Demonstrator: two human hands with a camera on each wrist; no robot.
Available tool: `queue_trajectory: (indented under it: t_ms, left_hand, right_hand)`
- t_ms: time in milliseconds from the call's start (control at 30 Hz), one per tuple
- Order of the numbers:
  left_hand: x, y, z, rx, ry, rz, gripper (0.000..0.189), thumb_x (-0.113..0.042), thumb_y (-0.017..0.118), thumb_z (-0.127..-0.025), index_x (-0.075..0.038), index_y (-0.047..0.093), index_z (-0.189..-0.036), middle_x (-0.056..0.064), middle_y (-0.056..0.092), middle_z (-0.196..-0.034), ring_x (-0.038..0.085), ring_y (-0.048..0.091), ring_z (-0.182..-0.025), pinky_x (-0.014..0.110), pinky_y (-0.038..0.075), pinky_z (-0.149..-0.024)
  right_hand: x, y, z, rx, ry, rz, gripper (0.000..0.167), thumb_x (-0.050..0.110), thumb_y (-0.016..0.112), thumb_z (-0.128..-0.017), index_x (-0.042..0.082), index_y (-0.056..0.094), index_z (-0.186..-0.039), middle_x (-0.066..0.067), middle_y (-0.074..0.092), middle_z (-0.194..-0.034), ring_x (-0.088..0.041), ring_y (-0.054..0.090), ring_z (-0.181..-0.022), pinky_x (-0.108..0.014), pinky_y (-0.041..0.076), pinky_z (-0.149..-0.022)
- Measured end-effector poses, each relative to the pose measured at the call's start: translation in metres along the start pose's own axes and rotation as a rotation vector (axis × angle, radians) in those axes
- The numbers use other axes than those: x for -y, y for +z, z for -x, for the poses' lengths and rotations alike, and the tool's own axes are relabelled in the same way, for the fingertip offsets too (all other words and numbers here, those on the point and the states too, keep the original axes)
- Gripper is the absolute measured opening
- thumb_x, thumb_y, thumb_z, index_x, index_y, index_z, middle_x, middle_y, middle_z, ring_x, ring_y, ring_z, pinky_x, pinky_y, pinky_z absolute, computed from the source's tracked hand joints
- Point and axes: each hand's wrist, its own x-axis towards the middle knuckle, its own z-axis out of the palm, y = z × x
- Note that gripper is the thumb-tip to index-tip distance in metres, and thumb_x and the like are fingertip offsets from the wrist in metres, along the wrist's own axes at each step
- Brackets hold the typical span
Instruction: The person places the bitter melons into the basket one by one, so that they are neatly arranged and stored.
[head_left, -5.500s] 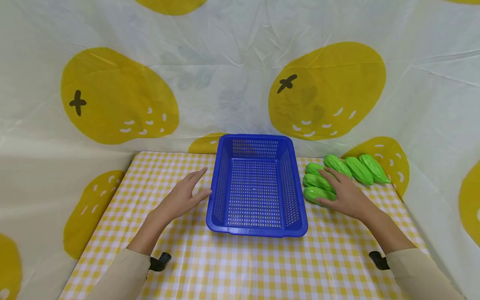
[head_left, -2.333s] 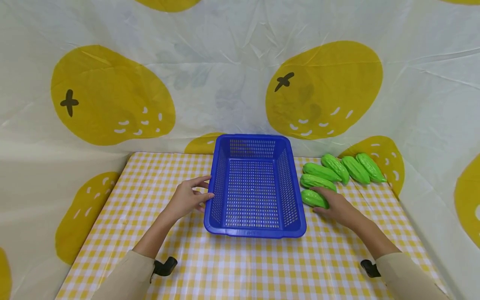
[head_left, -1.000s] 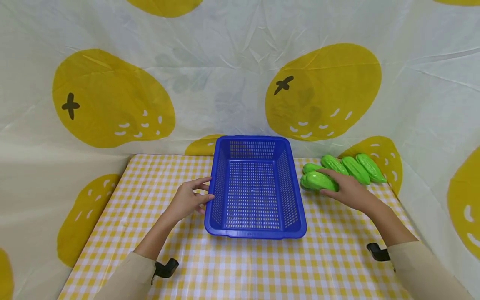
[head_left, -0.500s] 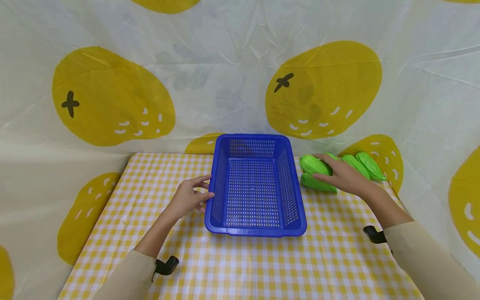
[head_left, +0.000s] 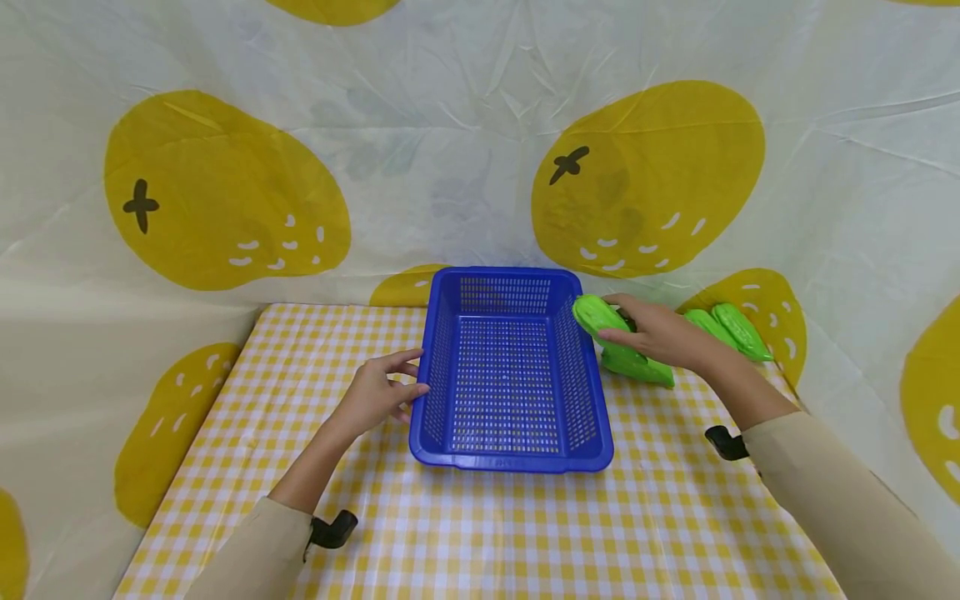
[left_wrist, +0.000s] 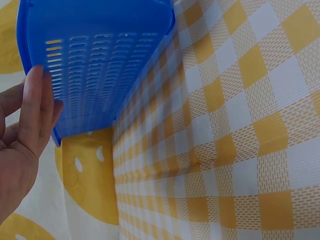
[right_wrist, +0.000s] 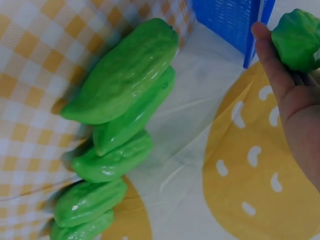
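Note:
In the head view my right hand (head_left: 652, 329) grips a green bitter melon (head_left: 598, 315), thumb on its near side. The melon's blunt end overlaps the far right part of the blue basket's rim (head_left: 512, 463). The right wrist view shows this held bitter melon (right_wrist: 297, 42) near the basket wall (right_wrist: 225, 20), raised off the table. My left hand (head_left: 375, 393) touches the basket's left rim with fairly straight fingers and thumb, spaced apart. From the left wrist, the fingers (left_wrist: 37, 100) lie against the slotted outer wall (left_wrist: 95, 55).
Several more bitter melons (right_wrist: 125, 75) lie in a row on the checked tablecloth (head_left: 525, 533) to the basket's right, partly hidden by my right hand in the head view. A cloth wall (head_left: 450, 183) with yellow fruit prints rises behind the table.
My right hand has taken the nearest bitter melon, lifted it back over the others and carried it left to the basket's rim. My left hand has come to the basket and stayed there.

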Motion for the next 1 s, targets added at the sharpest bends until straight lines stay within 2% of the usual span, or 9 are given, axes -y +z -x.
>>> queue_trajectory:
  t_ms: [133,333,467,633,733,867,1000]
  left_hand:
    - [0.000,0.000,0.000,0.005,0.003,-0.003,0.065,-0.007,0.077,-0.093,-0.007,0.051,-0.153,0.021,0.066,-0.124,0.023,0.075,-0.073,0.057,0.067,-0.065]
    - [-0.001,0.000,0.000,0.007,0.007,-0.004,0.066,-0.006,0.077,-0.093,-0.007,0.050,-0.153,0.021,0.066,-0.125,0.022,0.076,-0.074,0.061,0.066,-0.068]
    - [-0.002,0.000,0.000,0.006,0.006,-0.005,0.066,-0.007,0.077,-0.093,-0.007,0.050,-0.153,0.021,0.066,-0.125,0.022,0.075,-0.073,0.061,0.066,-0.067]
    - [-0.002,0.001,-0.001,0.009,-0.001,0.004,0.066,-0.007,0.077,-0.093,-0.008,0.049,-0.153,0.020,0.066,-0.124,0.022,0.075,-0.073,0.064,0.065,-0.069]
    - [-0.002,0.001,-0.001,0.009,-0.003,0.003,0.066,-0.006,0.077,-0.093,-0.008,0.049,-0.154,0.020,0.066,-0.124,0.022,0.075,-0.073,0.064,0.064,-0.070]
    - [-0.003,0.000,0.000,0.006,-0.005,-0.002,0.066,-0.006,0.076,-0.093,-0.007,0.049,-0.153,0.021,0.066,-0.124,0.022,0.075,-0.073,0.064,0.065,-0.069]
    - [-0.003,0.001,0.001,0.005,-0.005,0.000,0.066,-0.005,0.076,-0.093,-0.007,0.049,-0.153,0.021,0.066,-0.124,0.022,0.075,-0.072,0.064,0.064,-0.069]
  right_hand:
    - [0.006,0.002,-0.010,0.017,-0.036,0.033,0.076,0.053,0.056,-0.104,0.006,0.033,-0.160,-0.025,0.056,-0.146,-0.043,0.059,-0.128,-0.061,0.056,-0.100]
    - [0.018,0.002,-0.025,0.004,-0.135,0.122,0.069,0.047,0.066,-0.101,0.008,0.043,-0.153,-0.016,0.069,-0.127,-0.031,0.069,-0.111,-0.053,0.061,-0.092]
    - [0.031,0.003,-0.036,0.019,-0.196,0.151,0.065,0.042,0.068,-0.100,0.007,0.047,-0.150,-0.013,0.068,-0.127,-0.026,0.068,-0.107,-0.050,0.061,-0.091]
    - [0.047,0.007,-0.046,0.066,-0.248,0.148,0.067,0.043,0.067,-0.101,0.003,0.047,-0.151,-0.016,0.062,-0.140,-0.029,0.064,-0.118,-0.051,0.058,-0.098]
    - [0.056,0.009,-0.052,0.105,-0.264,0.136,0.065,0.041,0.068,-0.101,0.003,0.047,-0.151,-0.013,0.064,-0.134,-0.027,0.063,-0.113,-0.046,0.059,-0.094]
    - [0.067,0.011,-0.061,0.148,-0.290,0.113,0.060,0.036,0.069,-0.100,0.006,0.050,-0.148,-0.005,0.066,-0.119,-0.019,0.060,-0.096,-0.037,0.056,-0.083]
    - [0.077,0.013,-0.067,0.194,-0.302,0.111,0.059,0.036,0.069,-0.101,0.008,0.050,-0.149,-0.004,0.065,-0.121,-0.017,0.060,-0.097,-0.034,0.056,-0.084]
